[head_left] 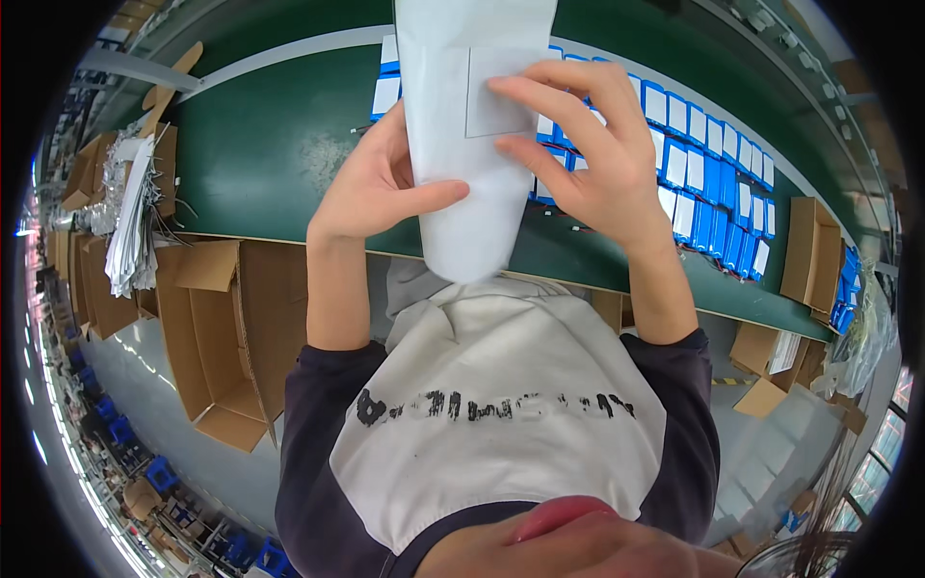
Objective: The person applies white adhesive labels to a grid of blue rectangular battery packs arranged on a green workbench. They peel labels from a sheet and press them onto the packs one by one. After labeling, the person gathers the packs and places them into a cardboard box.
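Observation:
A long white strip of backing paper (453, 222) curves down toward me above the green bench. On it lies a white rectangular label (487, 106) with a dark outline. My left hand (371, 183) is closed on the strip's left side, its thumb in front and its fingers partly hidden behind. At the label, my right hand (597, 144) has its fingers bent and apart; the index fingertip touches the label's face, and the thumb tip is by its lower edge. Beyond them, several blue battery packs (718, 178) with white labels stand in rows on the bench.
The green bench (251, 144) spans the view. At its right end are a cardboard box (811, 252) and more blue packs (846, 294). White strips (135, 217) hang at the left end. A large open carton (217, 337) stands below on the left.

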The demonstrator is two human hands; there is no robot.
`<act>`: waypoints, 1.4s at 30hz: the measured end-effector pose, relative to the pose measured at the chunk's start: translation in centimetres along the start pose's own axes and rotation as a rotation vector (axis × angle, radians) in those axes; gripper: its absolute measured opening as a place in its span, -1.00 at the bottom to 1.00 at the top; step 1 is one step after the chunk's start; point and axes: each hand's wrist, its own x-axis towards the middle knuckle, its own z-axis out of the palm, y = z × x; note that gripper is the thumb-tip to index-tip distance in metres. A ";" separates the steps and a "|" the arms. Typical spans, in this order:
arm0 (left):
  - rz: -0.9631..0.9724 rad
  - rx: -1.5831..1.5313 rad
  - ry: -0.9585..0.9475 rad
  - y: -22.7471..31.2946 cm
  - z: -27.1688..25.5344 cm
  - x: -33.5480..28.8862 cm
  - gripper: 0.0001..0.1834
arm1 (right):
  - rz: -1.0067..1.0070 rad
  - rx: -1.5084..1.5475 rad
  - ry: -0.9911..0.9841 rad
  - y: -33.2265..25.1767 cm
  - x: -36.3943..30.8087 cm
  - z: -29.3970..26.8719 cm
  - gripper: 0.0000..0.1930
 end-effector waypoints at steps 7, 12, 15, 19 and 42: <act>-0.215 -0.036 0.106 -0.5 -0.8 0.5 -0.70 | 0.014 -0.064 -0.144 0.1 -1.1 0.4 -0.49; -0.312 0.253 -0.087 1.3 -2.1 -0.2 -0.71 | -0.065 -0.236 -0.258 -2.0 -1.5 -0.2 -0.56; -0.413 0.182 -0.143 1.8 -2.3 -0.8 -0.73 | -0.121 -0.249 -0.235 -2.5 -2.6 0.1 -0.63; -0.552 0.029 -0.129 0.6 -2.7 -1.4 -0.76 | -0.131 -0.046 -0.177 -2.6 -4.1 0.7 -0.64; -0.323 0.049 -0.437 -3.2 -3.4 2.0 -0.66 | 0.213 0.154 0.155 -1.9 -11.9 -8.4 -0.77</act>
